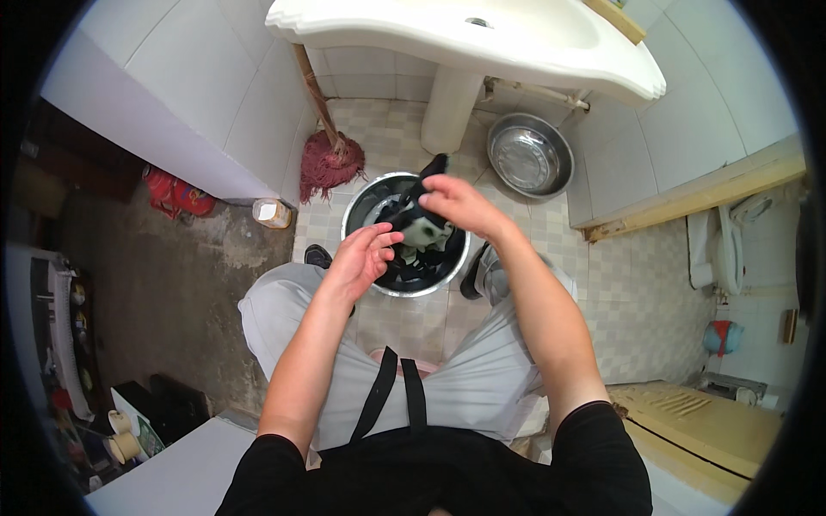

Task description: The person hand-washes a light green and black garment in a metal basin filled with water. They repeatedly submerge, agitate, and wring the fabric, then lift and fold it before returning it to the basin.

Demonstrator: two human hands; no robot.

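Note:
A round metal basin (350,206) stands on the floor between my feet, with dark and pale green clothes (422,258) heaped in it. My right hand (460,206) is above the basin's far right side, its fingers closed on a black cloth (434,169). One end of that cloth sticks up beyond my fingers, and the rest hangs toward the heap. Whether it is a sock or part of a bigger garment I cannot make out. Over the near left rim, my left hand (363,258) is held palm inward with its fingers apart, nothing in it.
A second metal basin (527,156) leans beside the white sink pedestal (451,112). Left of it stand a red mop (331,163) and a jar (272,213) near the wall corner. The white sink (387,26) overhangs the far side. A wooden door frame (688,198) is at right.

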